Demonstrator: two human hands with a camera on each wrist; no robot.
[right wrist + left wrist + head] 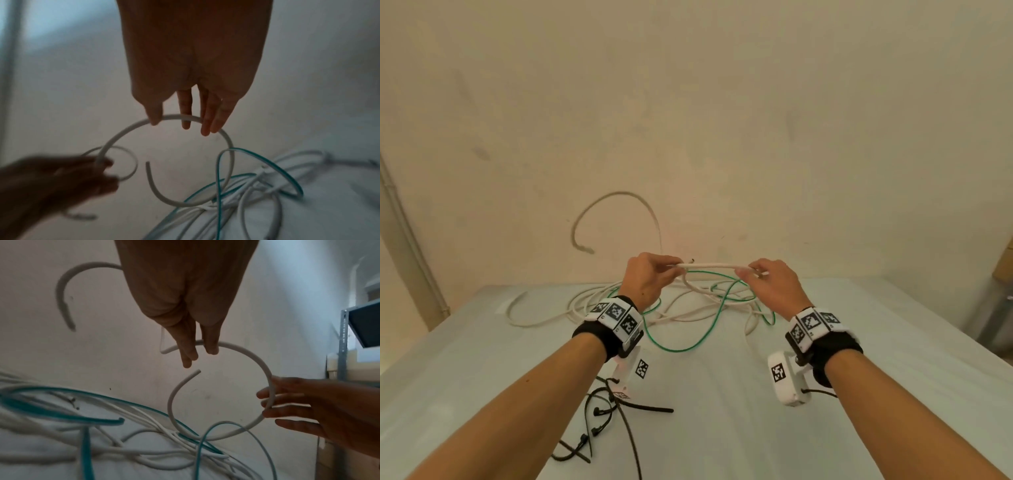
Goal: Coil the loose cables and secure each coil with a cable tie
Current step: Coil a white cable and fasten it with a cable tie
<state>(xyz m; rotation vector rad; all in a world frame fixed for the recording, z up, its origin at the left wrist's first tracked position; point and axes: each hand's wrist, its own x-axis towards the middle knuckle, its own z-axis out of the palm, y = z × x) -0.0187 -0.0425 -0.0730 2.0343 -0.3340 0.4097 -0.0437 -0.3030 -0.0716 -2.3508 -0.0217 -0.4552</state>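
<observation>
Both my hands are raised above the table [722,411] with a straight stretch of the white cable [717,265] between them. My left hand [674,269] pinches it near one end, thumb against fingers [188,352]. My right hand [748,272] holds it further along, fingers [185,120] curled over it. From the left hand the white cable [254,361] arcs up against the wall [619,196]. The rest of it lies tangled with a green cable [688,346] on the table under my hands. Several black cable ties [602,407] lie near the front left.
A bare wall [722,120] stands right behind the table. A pipe [400,219] runs down the wall at left. A metal rack [343,345] and boxes stand off the table's right edge. Loose white loops [534,318] spread toward the back left.
</observation>
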